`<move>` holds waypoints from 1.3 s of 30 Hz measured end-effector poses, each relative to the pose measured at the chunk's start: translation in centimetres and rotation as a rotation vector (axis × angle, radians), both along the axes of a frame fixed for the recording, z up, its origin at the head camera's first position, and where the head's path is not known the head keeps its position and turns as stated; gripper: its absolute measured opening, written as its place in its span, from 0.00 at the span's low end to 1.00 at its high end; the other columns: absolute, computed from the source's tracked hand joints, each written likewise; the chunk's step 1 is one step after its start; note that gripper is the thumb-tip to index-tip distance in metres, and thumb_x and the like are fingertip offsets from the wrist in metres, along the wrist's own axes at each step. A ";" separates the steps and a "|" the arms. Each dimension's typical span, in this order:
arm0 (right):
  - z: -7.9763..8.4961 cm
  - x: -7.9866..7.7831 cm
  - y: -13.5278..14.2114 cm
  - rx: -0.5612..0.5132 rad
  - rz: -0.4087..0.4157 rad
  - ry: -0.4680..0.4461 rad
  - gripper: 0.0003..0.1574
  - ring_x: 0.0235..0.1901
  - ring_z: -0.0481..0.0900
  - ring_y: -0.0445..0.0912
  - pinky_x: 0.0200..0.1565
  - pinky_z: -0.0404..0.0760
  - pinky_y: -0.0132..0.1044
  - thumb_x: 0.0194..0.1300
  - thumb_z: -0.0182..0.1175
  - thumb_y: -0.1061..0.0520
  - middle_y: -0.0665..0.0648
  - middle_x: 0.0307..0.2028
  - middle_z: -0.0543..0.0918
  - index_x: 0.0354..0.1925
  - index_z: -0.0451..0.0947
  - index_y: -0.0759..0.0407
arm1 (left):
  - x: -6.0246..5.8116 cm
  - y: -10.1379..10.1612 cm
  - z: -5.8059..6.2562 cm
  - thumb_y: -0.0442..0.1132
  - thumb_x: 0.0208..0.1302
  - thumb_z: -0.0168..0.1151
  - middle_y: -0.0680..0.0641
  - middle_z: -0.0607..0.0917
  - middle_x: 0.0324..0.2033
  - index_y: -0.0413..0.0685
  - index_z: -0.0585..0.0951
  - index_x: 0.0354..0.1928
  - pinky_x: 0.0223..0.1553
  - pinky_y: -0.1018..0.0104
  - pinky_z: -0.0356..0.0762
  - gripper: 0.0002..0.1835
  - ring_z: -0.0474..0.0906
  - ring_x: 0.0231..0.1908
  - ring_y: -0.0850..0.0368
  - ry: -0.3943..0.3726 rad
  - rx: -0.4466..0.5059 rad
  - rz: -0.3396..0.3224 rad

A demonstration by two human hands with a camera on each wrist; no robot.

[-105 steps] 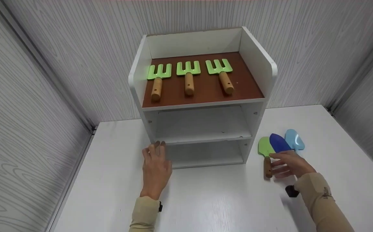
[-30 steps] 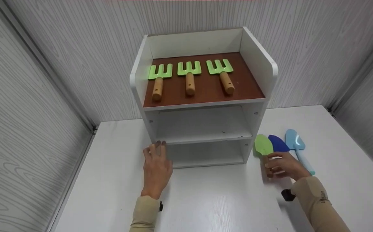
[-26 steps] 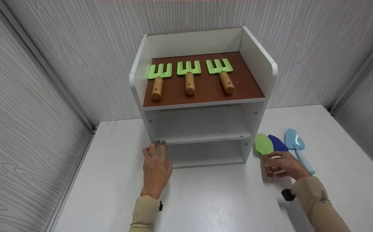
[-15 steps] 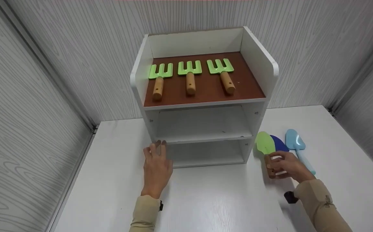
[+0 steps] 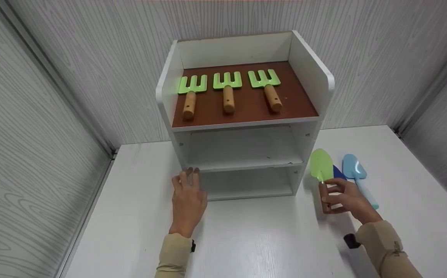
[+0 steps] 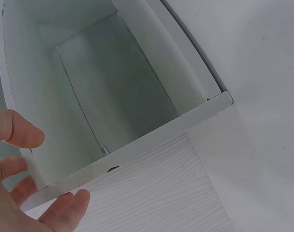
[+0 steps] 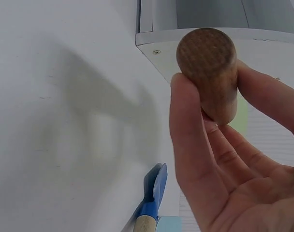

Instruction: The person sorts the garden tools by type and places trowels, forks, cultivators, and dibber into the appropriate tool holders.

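Note:
In the head view, my right hand (image 5: 349, 197) pinches the wooden handle of a green garden trowel (image 5: 321, 164) to the right of the white shelf unit (image 5: 242, 123). The right wrist view shows the round end of that handle (image 7: 207, 53) between thumb and fingers, with a shadow on the tabletop. My left hand (image 5: 188, 202) grips the unit's left side panel low at the front. In the left wrist view, fingers (image 6: 23, 133) lie on both sides of the panel edge. A dark blue trowel (image 5: 338, 173) is partly hidden behind the green blade and right hand.
Three green hand forks (image 5: 228, 92) with wooden handles lie in a row on the brown top shelf (image 5: 246, 104). A light blue trowel (image 5: 354, 168) lies on the white table (image 5: 254, 235) at the right. Grey wood-grain walls (image 5: 34, 116) enclose the table.
My right hand has taken hold of the green trowel, and its blade has moved toward the back, covering more of the dark blue one. My left hand has stayed at the side panel.

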State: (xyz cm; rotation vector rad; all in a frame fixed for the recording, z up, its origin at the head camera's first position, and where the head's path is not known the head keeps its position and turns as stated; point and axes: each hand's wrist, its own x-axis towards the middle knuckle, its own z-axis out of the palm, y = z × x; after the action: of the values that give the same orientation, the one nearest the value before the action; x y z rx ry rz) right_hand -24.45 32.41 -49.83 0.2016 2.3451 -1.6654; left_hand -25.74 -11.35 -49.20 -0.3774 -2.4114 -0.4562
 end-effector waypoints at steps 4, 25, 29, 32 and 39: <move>-0.1 0.2 -0.1 0.008 -0.007 0.036 0.44 0.42 0.83 0.51 0.40 0.87 0.51 0.63 0.67 0.65 0.75 0.59 0.72 0.70 0.59 0.75 | 0.0 0.0 0.1 0.26 0.54 0.70 0.32 0.68 0.51 0.29 0.73 0.59 0.35 0.57 0.85 0.28 0.67 0.52 0.32 -0.010 -0.008 0.009; -0.4 0.8 -0.6 -0.049 -0.075 0.181 0.42 0.42 0.83 0.50 0.38 0.87 0.47 0.60 0.65 0.71 0.78 0.61 0.70 0.70 0.61 0.74 | 0.0 0.1 0.0 0.25 0.56 0.68 0.33 0.68 0.53 0.30 0.73 0.61 0.35 0.56 0.85 0.29 0.67 0.52 0.32 0.002 0.005 -0.005; -0.5 1.0 -0.6 -0.050 -0.080 0.203 0.42 0.42 0.84 0.50 0.39 0.87 0.47 0.60 0.66 0.71 0.78 0.60 0.71 0.70 0.61 0.74 | 0.0 0.1 0.0 0.25 0.55 0.69 0.33 0.68 0.53 0.29 0.73 0.61 0.36 0.56 0.85 0.29 0.67 0.52 0.32 0.007 0.005 -0.006; -0.5 1.1 -0.7 -0.069 -0.089 0.225 0.42 0.40 0.85 0.49 0.38 0.87 0.46 0.59 0.66 0.73 0.78 0.59 0.72 0.69 0.62 0.75 | 0.0 0.0 0.0 0.25 0.55 0.69 0.33 0.68 0.53 0.29 0.73 0.61 0.36 0.56 0.85 0.29 0.67 0.52 0.32 0.004 0.006 -0.008; -0.6 1.5 -0.7 -0.061 -0.097 0.286 0.41 0.38 0.85 0.46 0.38 0.87 0.43 0.59 0.67 0.73 0.76 0.57 0.76 0.69 0.64 0.75 | 0.0 0.0 0.0 0.25 0.55 0.69 0.33 0.68 0.52 0.30 0.73 0.61 0.36 0.56 0.85 0.30 0.67 0.51 0.32 0.001 0.001 -0.005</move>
State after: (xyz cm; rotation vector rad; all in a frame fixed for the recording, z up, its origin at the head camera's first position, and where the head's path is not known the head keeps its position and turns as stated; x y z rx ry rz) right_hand -22.98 31.66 -50.39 0.0695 2.5177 -1.9216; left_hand -25.73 -11.33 -49.16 -0.3836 -2.4098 -0.4588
